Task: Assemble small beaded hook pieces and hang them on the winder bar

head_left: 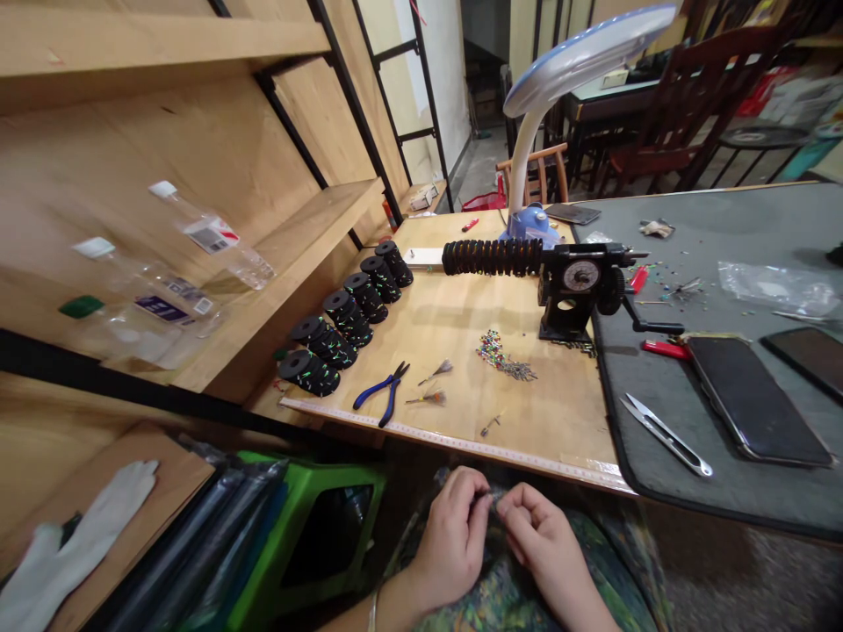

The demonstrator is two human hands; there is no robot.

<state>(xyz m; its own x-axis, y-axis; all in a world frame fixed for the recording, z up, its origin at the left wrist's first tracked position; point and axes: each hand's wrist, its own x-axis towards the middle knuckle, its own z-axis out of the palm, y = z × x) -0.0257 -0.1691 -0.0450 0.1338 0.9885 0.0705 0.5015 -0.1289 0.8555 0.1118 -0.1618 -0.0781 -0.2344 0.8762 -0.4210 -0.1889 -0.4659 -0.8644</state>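
Between my fingertips sits a tiny dark piece [491, 496], too small to make out properly, held just in front of the table's near edge. My left grip [451, 540] is clenched on it, with the fingers curled tight. My right grip [540, 534] curls in right beside it, and I cannot tell whether it touches the piece or only closes next to it. Below my hands lies a multicoloured patterned cloth [520, 592]. On the wooden table [474, 307] ahead, a tape measure [454, 439] runs along the near edge. Just beyond it are blue-handled pliers [384, 393], two small feathered bits [431, 384] and a small hook [491, 425], with a heap of colourful beads [504, 355] to their right. A diagonal row of black spools [346, 316] stands on the left of the table, and a black hand-cranked winder with a dial [580, 281] holds a ribbed black coil [491, 257] across the top. To my right, a grey mat [724, 500] carries snips [665, 434], a red lighter [665, 349] and a smartphone [754, 399]. A blue-based desk lamp [530, 154] rises behind the winder, and plastic bottles [211, 241] lie on the wooden shelf [316, 228] to my left.
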